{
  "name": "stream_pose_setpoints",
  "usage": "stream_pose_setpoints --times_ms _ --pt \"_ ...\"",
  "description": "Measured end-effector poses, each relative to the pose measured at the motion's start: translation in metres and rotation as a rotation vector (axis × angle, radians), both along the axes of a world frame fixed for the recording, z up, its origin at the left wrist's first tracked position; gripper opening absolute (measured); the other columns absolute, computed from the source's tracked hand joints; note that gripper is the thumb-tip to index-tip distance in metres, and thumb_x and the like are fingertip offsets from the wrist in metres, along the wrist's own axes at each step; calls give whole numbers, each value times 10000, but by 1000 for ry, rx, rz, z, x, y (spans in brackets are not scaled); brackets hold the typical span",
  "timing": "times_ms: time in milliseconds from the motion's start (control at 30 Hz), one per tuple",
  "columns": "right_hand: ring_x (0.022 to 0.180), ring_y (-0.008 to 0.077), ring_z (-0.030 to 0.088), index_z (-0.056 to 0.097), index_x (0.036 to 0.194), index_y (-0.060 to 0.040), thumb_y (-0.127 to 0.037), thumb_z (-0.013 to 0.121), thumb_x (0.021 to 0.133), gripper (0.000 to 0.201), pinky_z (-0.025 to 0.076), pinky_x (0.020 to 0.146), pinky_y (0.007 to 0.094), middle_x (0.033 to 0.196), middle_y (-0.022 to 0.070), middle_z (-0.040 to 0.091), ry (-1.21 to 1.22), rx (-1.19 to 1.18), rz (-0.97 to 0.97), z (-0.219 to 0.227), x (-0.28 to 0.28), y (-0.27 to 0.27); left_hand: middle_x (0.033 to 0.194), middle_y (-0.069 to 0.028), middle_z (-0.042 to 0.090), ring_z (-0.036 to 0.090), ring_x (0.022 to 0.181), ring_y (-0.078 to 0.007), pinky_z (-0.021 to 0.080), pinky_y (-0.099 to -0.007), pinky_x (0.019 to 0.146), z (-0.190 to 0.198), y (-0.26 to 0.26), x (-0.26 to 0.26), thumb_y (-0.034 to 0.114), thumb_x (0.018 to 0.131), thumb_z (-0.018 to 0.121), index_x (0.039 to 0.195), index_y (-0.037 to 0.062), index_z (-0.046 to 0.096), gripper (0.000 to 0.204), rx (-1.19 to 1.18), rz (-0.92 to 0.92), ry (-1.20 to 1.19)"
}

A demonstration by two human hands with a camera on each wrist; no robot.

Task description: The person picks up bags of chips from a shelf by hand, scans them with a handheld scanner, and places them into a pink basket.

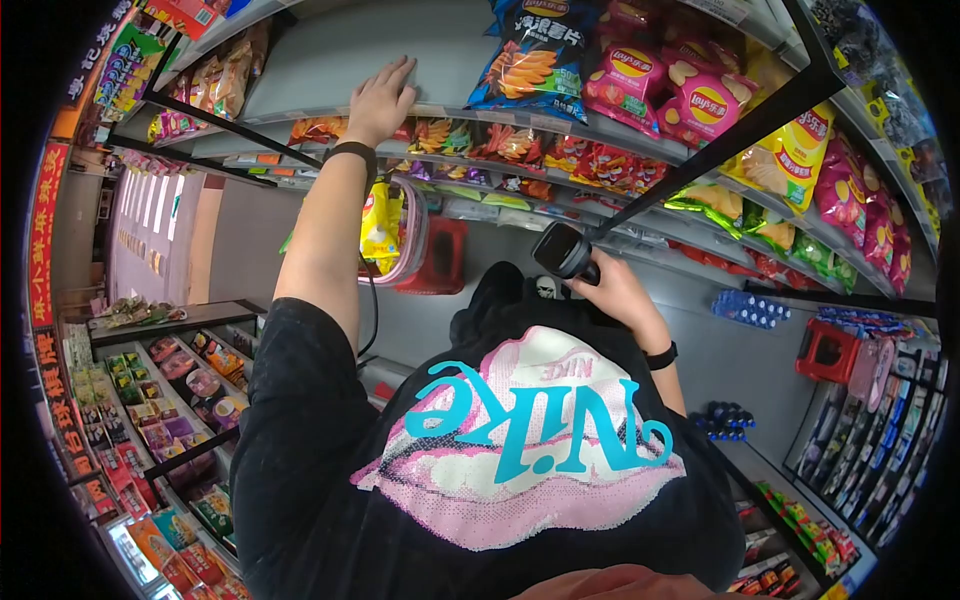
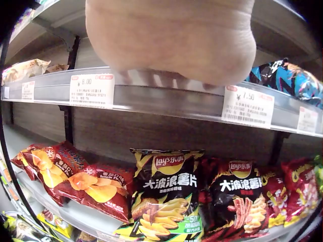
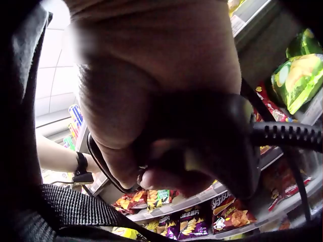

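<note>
Our left hand is resting flat, fingers straight, on the front edge of an upper shelf, just left of a blue chip bag and above the price tags. We are gripping a black scanner in our right hand, fingers curled round its handle, holding it close to our chest in front of the shirt, its coiled cable trailing off to the side. Below the left hand, yellow and black chip bags are standing on the next shelf down.
</note>
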State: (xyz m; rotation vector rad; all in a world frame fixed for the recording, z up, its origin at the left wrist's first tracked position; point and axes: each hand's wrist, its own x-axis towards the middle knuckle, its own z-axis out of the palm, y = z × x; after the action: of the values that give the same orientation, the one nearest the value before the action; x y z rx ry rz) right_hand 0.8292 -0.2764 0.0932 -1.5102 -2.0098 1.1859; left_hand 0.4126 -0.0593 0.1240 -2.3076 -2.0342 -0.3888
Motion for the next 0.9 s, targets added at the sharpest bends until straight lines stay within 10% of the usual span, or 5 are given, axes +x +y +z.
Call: stream_pose_setpoints --times_ms 900 --pt "885 459 640 623 1069 22 -277 756 795 427 500 751 484 906 272 674 0 -1 30 -1 -5 2 1543 -15 405 383 1404 -273 256 -452 1155 -1 0 0 413 938 390 1458 256 448 545 22 5 -11"
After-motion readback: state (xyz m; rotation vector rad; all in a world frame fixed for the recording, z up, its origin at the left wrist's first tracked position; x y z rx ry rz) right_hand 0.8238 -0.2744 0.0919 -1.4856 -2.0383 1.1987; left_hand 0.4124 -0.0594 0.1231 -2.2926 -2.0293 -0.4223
